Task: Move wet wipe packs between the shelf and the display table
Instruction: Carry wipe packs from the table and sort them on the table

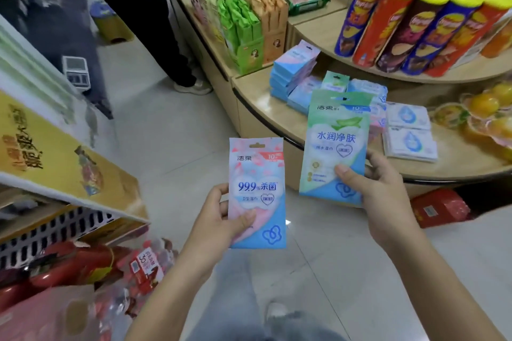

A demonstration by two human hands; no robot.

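Pale floor tiles run beneath a curved wooden counter [255, 97], where stacked wet wipe packs [291, 75] lie below a tier of chip cans [410, 30]. The left grip [219, 219] pinches a pink pack [257, 191] at its lower left edge, thumb on the front. The right grip [379, 194] holds a green pack [336, 144] upright by its lower right corner. Both packs hang over the floor, side by side but apart.

I see pale tiled floor [166, 133], grout lines faint. Curved light-wood display table [255, 97] at right, dark edge trim, upper tier [315, 32] behind. Yellow stool [109, 23] far back. Light even, soft.
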